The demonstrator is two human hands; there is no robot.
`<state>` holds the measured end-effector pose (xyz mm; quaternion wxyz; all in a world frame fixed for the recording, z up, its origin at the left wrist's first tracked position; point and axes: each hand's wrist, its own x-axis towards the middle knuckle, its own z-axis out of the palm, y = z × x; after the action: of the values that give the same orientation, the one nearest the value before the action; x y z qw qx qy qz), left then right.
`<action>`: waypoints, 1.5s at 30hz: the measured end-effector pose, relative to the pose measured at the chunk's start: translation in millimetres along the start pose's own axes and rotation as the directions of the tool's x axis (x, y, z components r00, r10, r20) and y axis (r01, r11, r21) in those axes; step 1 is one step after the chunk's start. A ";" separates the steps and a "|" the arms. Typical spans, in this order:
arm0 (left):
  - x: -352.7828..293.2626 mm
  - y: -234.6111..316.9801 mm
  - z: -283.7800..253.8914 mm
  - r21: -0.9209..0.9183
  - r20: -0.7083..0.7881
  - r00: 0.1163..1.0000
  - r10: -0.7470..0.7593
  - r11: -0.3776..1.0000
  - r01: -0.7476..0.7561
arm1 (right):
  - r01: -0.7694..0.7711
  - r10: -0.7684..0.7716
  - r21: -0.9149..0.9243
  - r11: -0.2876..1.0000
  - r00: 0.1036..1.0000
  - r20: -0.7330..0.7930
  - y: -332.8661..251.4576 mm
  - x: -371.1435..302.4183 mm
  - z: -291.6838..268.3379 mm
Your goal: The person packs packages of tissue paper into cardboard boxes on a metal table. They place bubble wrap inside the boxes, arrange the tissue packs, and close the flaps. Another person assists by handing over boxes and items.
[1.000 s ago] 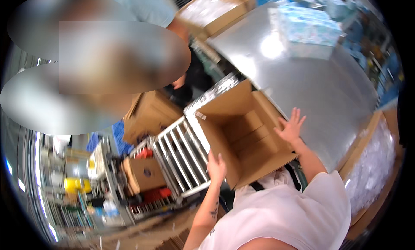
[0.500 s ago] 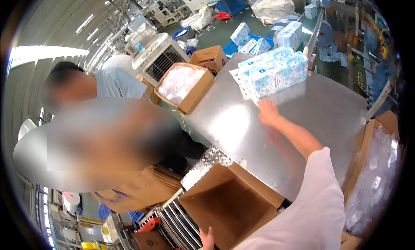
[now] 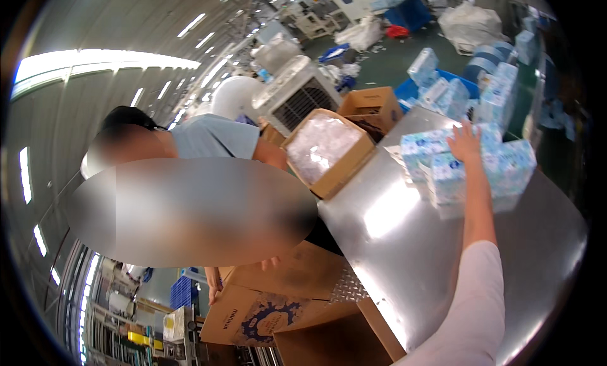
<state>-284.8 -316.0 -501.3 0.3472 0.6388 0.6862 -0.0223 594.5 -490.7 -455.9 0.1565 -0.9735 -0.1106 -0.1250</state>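
Observation:
Light blue patterned tissue packs (image 3: 512, 173) stand in rows on the far part of the metal table. My right arm reaches out to them. My right hand (image 3: 465, 143) lies on top of the packs with its fingers spread, touching them and not wrapped round any. White paper or film pokes out beside the near-left end of the packs. Close to me at the bottom is an open cardboard box (image 3: 335, 344), whose visible inside shows only brown cardboard. My left hand is out of the picture.
A person in a light blue shirt (image 3: 218, 135) on the left has a hand on a flattened printed carton (image 3: 237, 312). Beyond the metal table (image 3: 373, 265) stand a carton of clear plastic (image 3: 332, 189), a smaller carton (image 3: 373, 106) and a blue crate (image 3: 404, 91) of packs.
My right hand has moved from the near end of the packs onto their top, fingers now spread. My left hand has left the view. The co-worker's carton shows more fully. The view has shifted.

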 end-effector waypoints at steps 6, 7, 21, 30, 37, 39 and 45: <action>-49.0 140.8 -13.3 0.030 -0.355 0.815 0.458 0.877 -0.479 | 0.127 -0.120 -0.008 0.992 0.955 0.270 -1.1 26.3 -16.8; -44.6 152.9 -13.6 0.120 -0.413 0.720 0.558 0.817 -0.565 | 0.113 -0.109 0.001 0.994 0.951 0.289 1.7 25.5 -8.7; -60.9 363.1 133.7 0.080 0.430 0.100 0.897 0.072 -0.994 | 0.618 -0.526 0.180 0.765 0.438 0.729 -38.6 -141.5 -48.8; -78.1 368.8 210.9 -0.319 0.449 0.074 0.890 0.238 -0.917 | 0.695 -0.670 -0.256 0.672 0.718 0.191 -5.0 -66.2 -58.3; -80.3 388.1 174.8 -0.112 0.084 0.035 0.996 0.044 -0.993 | 0.843 -0.886 0.358 0.400 0.258 0.384 -57.0 -156.5 -60.0; -57.7 390.3 177.1 -0.136 0.008 0.166 0.986 0.166 -0.977 | 0.828 -0.938 0.496 0.263 0.098 0.333 -71.0 -202.6 -68.0; -39.7 411.2 187.7 -0.519 0.689 0.333 0.643 0.759 -0.393 | 0.406 -0.987 0.914 0.020 0.153 -0.046 -40.2 -256.6 -126.2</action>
<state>163.8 -363.9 -453.7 0.6995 0.6794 0.1838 -0.1233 315.7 -540.6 -399.9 0.4069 -0.5254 -0.7161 0.2134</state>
